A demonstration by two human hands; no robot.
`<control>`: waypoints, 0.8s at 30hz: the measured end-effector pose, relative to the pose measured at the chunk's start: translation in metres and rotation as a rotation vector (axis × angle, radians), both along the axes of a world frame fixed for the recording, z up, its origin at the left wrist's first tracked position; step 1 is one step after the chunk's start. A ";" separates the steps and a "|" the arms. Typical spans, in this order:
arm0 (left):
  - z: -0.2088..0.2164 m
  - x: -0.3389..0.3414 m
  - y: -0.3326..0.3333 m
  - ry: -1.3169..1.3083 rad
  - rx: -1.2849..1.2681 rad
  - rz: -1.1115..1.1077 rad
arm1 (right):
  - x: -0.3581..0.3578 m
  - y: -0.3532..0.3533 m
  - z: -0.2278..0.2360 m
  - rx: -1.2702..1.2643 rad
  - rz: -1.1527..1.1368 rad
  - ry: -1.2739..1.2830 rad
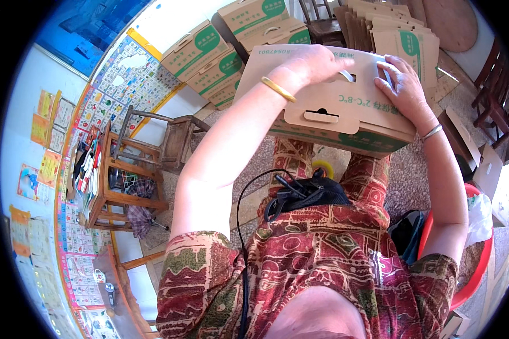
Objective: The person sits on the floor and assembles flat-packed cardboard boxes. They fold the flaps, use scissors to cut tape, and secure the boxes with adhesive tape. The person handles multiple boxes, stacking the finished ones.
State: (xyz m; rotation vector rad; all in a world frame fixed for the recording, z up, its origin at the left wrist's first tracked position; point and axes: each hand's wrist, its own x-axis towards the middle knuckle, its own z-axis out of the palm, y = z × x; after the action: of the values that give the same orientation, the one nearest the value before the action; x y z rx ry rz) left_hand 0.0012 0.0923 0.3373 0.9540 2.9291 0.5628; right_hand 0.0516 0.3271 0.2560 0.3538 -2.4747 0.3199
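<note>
A brown cardboard carton [316,101] with green print stands before me above my knees, its top closed. My left hand [314,63], with a yellow bangle on the wrist, reaches over the far part of the top. Its fingers are curled at a white plastic handle strip [345,74] beside a slot; the fingertips are partly hidden. My right hand [404,90], with a silver bangle, lies at the carton's right edge, thumb and fingers apart. Another white piece [385,73] shows between them. A tab with a cut-out hole [321,116] folds over the near edge.
Closed cartons [206,62] are stacked beyond, and flattened cartons [404,42] lean at the far right. A wooden chair [178,141] and a wooden rack [130,198] stand left. To my right are a red basin [466,294] and a dark bag [407,234].
</note>
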 end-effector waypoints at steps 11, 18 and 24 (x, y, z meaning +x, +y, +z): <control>-0.044 -0.019 0.001 -0.228 0.532 -0.157 | 0.003 -0.004 0.004 -0.008 -0.015 -0.017; -0.027 -0.031 -0.019 -0.230 0.424 -0.241 | 0.000 -0.003 -0.003 -0.037 0.002 -0.014; -0.037 -0.050 -0.084 0.032 0.647 -0.027 | -0.003 0.003 -0.002 -0.121 0.112 0.020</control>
State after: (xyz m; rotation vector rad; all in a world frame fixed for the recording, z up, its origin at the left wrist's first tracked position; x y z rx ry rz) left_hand -0.0489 0.0085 0.3007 1.0298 2.7806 1.5599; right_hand 0.0485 0.3305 0.2544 0.4426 -2.4071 0.5078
